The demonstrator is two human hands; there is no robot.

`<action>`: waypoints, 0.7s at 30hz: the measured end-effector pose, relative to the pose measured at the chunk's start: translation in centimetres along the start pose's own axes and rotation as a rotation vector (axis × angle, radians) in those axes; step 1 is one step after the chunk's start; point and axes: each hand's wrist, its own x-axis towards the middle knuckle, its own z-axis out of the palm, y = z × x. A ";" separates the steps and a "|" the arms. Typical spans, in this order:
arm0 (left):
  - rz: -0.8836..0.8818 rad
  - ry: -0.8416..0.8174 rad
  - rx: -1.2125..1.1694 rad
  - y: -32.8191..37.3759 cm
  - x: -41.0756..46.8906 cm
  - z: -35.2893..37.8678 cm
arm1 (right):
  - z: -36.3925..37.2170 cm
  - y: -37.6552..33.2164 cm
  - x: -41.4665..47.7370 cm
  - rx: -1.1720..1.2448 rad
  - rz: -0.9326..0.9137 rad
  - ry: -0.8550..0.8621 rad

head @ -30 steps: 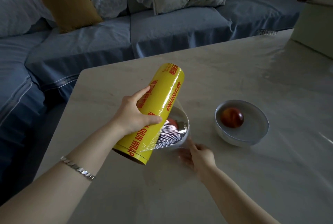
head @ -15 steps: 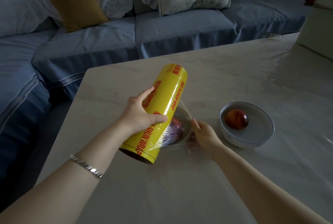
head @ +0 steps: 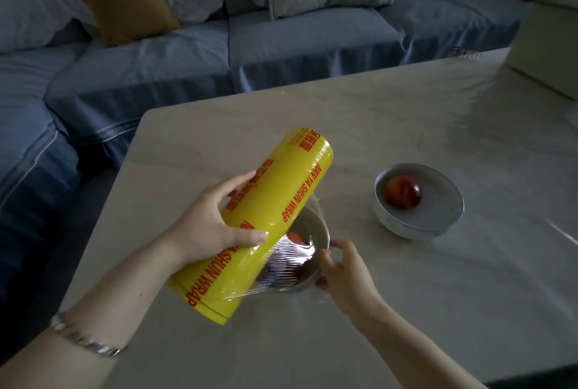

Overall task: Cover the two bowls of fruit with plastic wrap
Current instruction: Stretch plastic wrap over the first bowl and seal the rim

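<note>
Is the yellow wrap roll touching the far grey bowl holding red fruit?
Apart. The head view shows bare pale table between the yellow plastic-wrap roll, held in the left hand, and the round grey bowl.

The yellow roll (head: 266,216) looked glossy, its clear film (head: 287,266) wrinkled and shiny; the pale table (head: 406,126) smooth; the sofa (head: 312,41) matt cloth.

The yellow roll (head: 266,219) hangs slanted over the near bowl (head: 314,232), closing off its left side, with film (head: 287,260) stretched across its top. Open table (head: 469,294) lies between it and the far bowl (head: 395,223); a pale box (head: 544,54) crowds the far right corner
</note>
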 end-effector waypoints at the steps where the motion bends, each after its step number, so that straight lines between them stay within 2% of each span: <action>1: -0.003 -0.010 -0.023 -0.1 -0.4 0.0 | 0.1 0.3 -0.3 0.010 0.003 -0.005; 6: 0.012 -0.032 -0.037 0.0 -0.4 0.4 | -0.5 -0.4 -0.1 -0.041 0.103 -0.033; 9: 0.003 -0.049 -0.035 0.0 -0.1 0.5 | -1.7 -2.5 1.2 0.001 0.065 -0.012; 12: -0.009 -0.067 -0.034 -0.1 0.0 0.3 | -2.1 -4.7 3.8 0.170 0.127 -0.027; 16: -0.023 -0.084 -0.054 0.1 -0.1 0.1 | -1.6 -5.4 7.2 0.497 0.285 -0.151; 21: -0.043 -0.100 -0.054 0.4 0.0 0.0 | -0.9 -4.9 9.2 0.659 0.402 -0.186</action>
